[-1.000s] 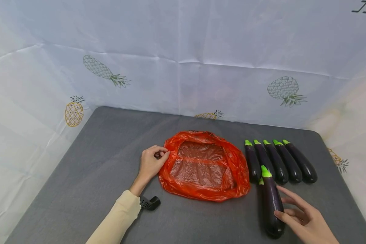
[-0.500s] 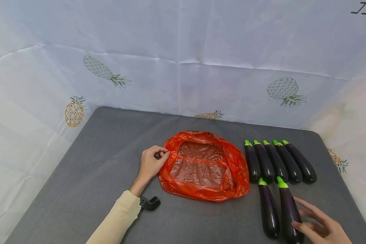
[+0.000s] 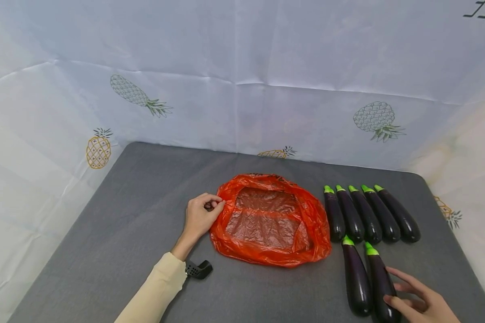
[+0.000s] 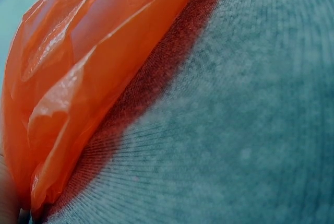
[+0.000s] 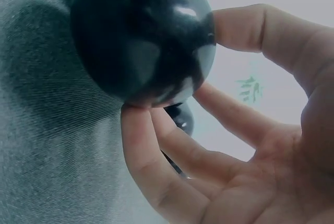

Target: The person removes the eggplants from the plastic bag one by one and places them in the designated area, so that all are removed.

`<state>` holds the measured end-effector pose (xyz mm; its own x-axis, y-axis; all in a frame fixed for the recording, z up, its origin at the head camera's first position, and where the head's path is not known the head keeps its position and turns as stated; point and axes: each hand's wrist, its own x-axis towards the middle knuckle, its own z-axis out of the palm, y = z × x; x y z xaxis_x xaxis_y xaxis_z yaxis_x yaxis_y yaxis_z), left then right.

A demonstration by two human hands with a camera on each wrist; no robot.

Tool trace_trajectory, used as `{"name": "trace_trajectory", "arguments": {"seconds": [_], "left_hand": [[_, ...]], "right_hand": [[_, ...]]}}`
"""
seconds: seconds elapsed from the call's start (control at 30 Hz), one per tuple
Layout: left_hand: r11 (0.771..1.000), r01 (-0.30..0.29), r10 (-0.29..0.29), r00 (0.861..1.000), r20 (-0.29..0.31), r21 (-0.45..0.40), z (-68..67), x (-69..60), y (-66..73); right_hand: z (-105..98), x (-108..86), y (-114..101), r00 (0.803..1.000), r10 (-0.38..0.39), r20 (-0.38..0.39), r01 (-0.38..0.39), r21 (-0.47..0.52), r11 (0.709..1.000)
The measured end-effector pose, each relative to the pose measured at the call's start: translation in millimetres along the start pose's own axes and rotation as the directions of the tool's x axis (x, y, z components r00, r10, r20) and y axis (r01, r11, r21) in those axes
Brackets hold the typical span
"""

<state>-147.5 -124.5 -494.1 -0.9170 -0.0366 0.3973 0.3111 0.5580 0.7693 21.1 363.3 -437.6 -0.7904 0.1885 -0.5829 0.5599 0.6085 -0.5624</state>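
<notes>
My left hand (image 3: 201, 214) pinches the left rim of a red plastic bag (image 3: 271, 258), whose wide mouth faces up; the left wrist view shows the thin bag (image 4: 120, 51) gathered at the fingers. At the front right, my right hand (image 3: 422, 298) grips a dark purple eggplant (image 3: 381, 287) near its thick end, thumb on one side and fingers on the other. Seen end-on in the right wrist view, that eggplant (image 5: 141, 36) sits between thumb and fingertips. Just left of it lies a second eggplant (image 3: 357, 282), green stem away from me.
Several more eggplants (image 3: 365, 217) lie side by side in a back row, right of the bag. A black strap-like device (image 3: 199, 269) is at my left wrist. Behind the grey table (image 3: 153, 179) hangs a pale cloth (image 3: 210, 112) with pineapple prints.
My right hand has carried the eggplant rightward from over the front one, then slightly back left and toward me, beside it. My left hand and the bag have stayed put.
</notes>
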Motion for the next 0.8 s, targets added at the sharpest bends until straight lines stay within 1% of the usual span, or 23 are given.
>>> {"name": "trace_trajectory", "arguments": {"seconds": [0.17,0.33,0.57,0.8], "left_hand": [[1.0,-0.003,0.003,1.0,-0.001,-0.002,0.8,-0.4,-0.3],[1.0,-0.005,0.005,1.0,0.0,-0.006,1.0,-0.5,-0.5],[1.0,0.006,-0.006,1.0,0.002,-0.009,0.8,-0.3,-0.6],[1.0,-0.004,0.004,1.0,-0.002,-0.007,1.1,0.2,-1.0]], "right_hand": [[2,2.5,0,1.0,0.003,0.0,-0.003,-0.007,1.0],[3,5.7,1,1.0,-0.012,-0.023,0.011,-0.051,0.999],[4,3.5,-5,1.0,-0.017,-0.025,0.016,-0.066,0.998],[5,4.2,-9,0.999,-0.02,-0.041,0.017,-0.083,0.996]]}}
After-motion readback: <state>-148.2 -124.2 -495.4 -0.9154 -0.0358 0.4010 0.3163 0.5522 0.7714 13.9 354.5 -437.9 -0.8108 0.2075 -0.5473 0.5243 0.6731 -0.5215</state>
